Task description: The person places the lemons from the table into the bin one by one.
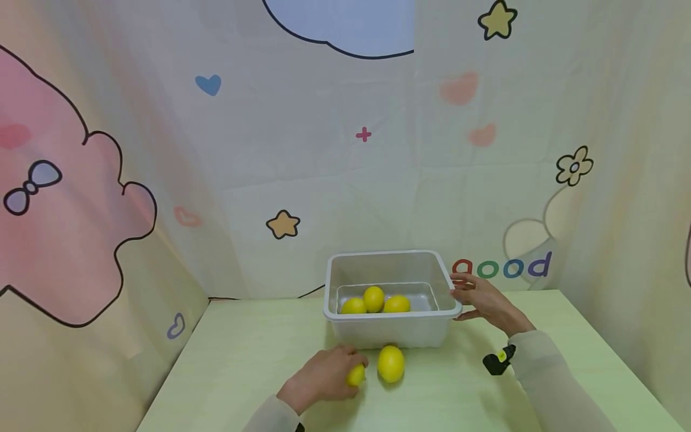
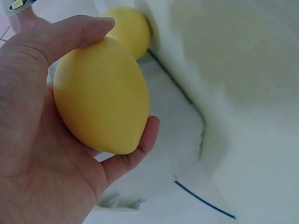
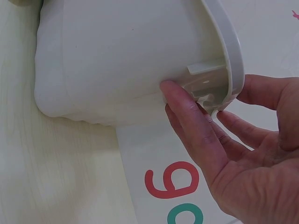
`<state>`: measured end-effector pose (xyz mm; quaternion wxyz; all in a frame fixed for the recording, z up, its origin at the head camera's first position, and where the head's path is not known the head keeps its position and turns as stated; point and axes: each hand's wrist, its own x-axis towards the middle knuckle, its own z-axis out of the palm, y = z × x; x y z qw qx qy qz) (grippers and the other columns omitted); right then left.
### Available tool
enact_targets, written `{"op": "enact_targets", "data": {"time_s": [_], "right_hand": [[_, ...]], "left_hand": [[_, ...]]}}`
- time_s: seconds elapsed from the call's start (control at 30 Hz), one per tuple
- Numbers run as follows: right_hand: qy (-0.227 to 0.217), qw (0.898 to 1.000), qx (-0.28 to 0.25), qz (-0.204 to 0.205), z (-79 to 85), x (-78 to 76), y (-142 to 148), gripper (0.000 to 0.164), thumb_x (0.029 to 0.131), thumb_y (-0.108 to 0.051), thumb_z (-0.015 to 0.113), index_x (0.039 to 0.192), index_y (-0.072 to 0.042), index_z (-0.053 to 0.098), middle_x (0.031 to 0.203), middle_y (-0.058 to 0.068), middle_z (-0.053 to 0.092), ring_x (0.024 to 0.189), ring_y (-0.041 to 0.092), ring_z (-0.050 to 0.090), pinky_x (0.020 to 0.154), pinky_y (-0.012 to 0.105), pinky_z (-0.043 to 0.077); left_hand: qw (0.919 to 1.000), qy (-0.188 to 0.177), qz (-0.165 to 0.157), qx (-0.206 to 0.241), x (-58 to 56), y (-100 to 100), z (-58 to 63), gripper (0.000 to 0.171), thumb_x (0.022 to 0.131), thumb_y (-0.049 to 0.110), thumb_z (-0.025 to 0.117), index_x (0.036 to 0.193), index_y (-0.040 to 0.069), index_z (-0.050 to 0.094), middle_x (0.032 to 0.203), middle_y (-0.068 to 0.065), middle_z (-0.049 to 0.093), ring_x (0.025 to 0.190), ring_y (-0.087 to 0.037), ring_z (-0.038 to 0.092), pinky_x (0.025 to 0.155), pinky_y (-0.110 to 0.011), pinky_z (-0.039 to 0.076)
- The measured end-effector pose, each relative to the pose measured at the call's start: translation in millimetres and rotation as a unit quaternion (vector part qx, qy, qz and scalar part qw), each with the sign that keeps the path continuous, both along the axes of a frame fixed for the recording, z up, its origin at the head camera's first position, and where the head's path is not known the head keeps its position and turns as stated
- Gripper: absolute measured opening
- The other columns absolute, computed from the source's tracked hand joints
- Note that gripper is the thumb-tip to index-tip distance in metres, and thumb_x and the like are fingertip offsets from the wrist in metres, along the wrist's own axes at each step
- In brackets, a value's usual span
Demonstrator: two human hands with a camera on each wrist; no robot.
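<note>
My left hand curls its thumb and fingers round a lemon, low over the table in front of the bin. Another lemon sits on the table just right of that hand. Behind them stands a white plastic bin, holding three lemons on its floor. At the bin's right end my right hand grips the rim, thumb over the edge and fingers under it against the outer wall, as the right wrist view shows.
The pale wooden table reaches back to a printed cloth curtain, which also hangs along both sides. The bin's back stands close to this cloth. A black and yellow wrist device sits at the right cuff.
</note>
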<state>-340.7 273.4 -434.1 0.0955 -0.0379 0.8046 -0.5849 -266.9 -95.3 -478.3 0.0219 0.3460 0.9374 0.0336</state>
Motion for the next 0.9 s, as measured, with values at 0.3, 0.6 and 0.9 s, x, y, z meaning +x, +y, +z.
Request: {"op": "enact_targets", "data": {"time_s": [0.3, 0.6, 0.9], "right_hand": [[0.002, 1.0, 0.003, 0.0, -1.0, -0.5, 0.8, 0.061, 0.1, -0.018, 0.054, 0.153, -0.005, 0.027, 0.146, 0.029, 0.038, 0.121, 0.042, 0.056, 0.079, 0.044, 0.061], [0.003, 1.0, -0.001, 0.001, -1.2, -0.5, 0.6, 0.061, 0.1, -0.017, 0.054, 0.153, -0.003, 0.027, 0.145, 0.029, 0.039, 0.121, 0.046, 0.055, 0.079, 0.044, 0.061], [0.004, 1.0, 0.0, 0.004, -0.2, 0.8, -0.1, 0.06, 0.1, -0.017, 0.054, 0.153, -0.003, 0.027, 0.144, 0.03, 0.041, 0.12, 0.043, 0.057, 0.079, 0.044, 0.061]], "left_hand": [[0.9996, 0.026, -0.012, 0.005, -0.9, 1.0, 17.6, 0.045, 0.081, 0.038, 0.076, 0.123, 0.03, 0.063, 0.113, 0.008, 0.06, 0.093, -0.008, 0.053, 0.076, -0.027, 0.052], [0.9989, 0.04, -0.019, 0.013, -1.4, -0.2, 32.6, 0.045, 0.082, 0.037, 0.076, 0.123, 0.028, 0.063, 0.112, 0.007, 0.06, 0.091, -0.007, 0.053, 0.071, -0.024, 0.05], [0.9976, 0.053, -0.031, 0.03, -1.8, -1.6, 46.0, 0.042, 0.083, 0.035, 0.076, 0.122, 0.025, 0.063, 0.112, 0.005, 0.059, 0.094, -0.009, 0.054, 0.073, -0.024, 0.051]]}}
